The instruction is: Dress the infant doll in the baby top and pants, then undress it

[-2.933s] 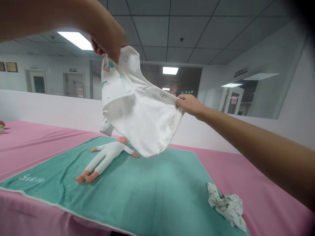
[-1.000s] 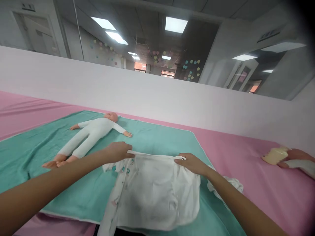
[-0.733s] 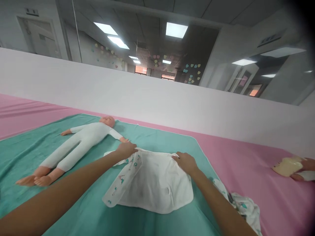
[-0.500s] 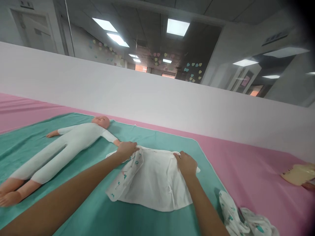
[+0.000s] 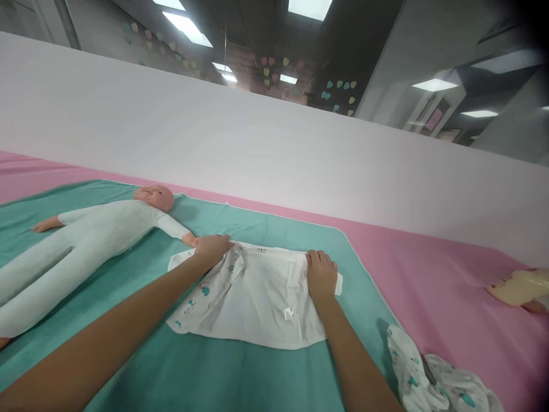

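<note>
A white baby shirt with a green and pink print lies spread, inner side up, on the green blanket. My left hand is closed on its upper left edge, fingertips at the neckline. At the upper right edge, my right hand rests low on the cloth with fingers curled over it; its thumb is partly hidden. The shirt's left front panel is folded inward, and a small label shows inside. Just left of my left hand, a baby doll in a white suit lies on its back, one hand close to the shirt.
A crumpled printed baby garment lies at the lower right, over the blanket's edge. A pink cover lies under the blanket. Another doll part, pale yellow, shows at the far right. A white wall with windows above stands behind.
The shirt, held up in the air at first, has come down and now lies flat on the blanket. Both hands moved down with it. My view has tilted lower and closer to the doll.
</note>
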`<state>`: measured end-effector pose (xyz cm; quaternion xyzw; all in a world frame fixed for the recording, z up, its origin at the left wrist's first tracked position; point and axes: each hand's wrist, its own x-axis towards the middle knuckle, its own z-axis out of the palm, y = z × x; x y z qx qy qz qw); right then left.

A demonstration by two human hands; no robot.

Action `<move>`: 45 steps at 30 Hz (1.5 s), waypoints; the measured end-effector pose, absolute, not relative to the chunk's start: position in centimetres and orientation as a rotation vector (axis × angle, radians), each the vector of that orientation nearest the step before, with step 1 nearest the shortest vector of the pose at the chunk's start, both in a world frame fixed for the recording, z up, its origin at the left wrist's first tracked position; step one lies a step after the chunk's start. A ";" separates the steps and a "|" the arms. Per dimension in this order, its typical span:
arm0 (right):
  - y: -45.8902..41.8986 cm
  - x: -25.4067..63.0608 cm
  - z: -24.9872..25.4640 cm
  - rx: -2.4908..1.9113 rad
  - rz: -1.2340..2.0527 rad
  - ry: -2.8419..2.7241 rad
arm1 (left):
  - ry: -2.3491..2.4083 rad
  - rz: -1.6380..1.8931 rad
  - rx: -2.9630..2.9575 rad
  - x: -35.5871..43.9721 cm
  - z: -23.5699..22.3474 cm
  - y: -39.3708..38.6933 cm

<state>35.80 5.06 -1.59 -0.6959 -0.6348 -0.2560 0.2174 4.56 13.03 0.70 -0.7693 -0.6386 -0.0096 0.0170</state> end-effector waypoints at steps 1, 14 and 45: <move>5.1 35.7 -1.7 -1.939 -0.700 -1.758 | -1.963 -0.055 -2.401 4.6 0.6 13.1; 3.7 29.3 -0.8 -1.615 -0.104 -2.030 | -1.350 -0.595 -2.676 8.0 -1.5 7.8; 6.9 25.7 -2.4 -1.850 0.035 -2.213 | -1.587 -0.582 -2.529 6.5 -2.8 7.9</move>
